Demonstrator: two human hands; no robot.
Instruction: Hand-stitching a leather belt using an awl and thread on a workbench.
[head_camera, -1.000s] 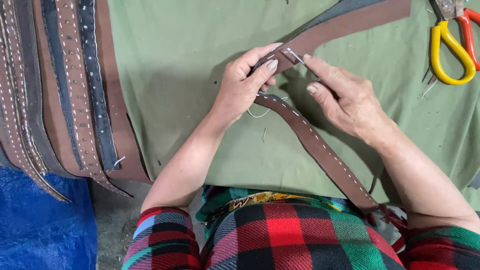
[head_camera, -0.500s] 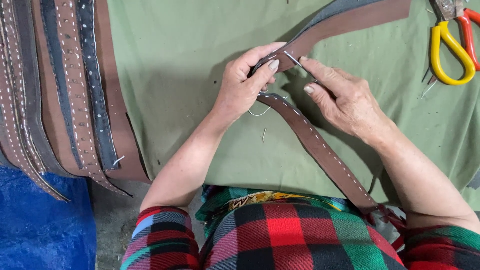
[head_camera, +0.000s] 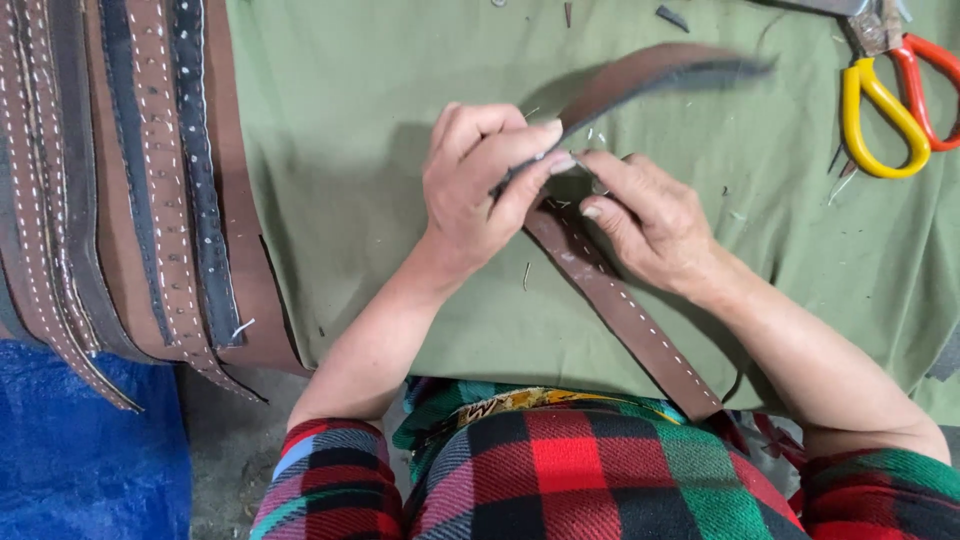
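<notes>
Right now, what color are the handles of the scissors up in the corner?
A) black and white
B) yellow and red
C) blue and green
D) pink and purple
B: the scissors at the top right of the green cloth have one yellow handle loop and one red one.
</notes>
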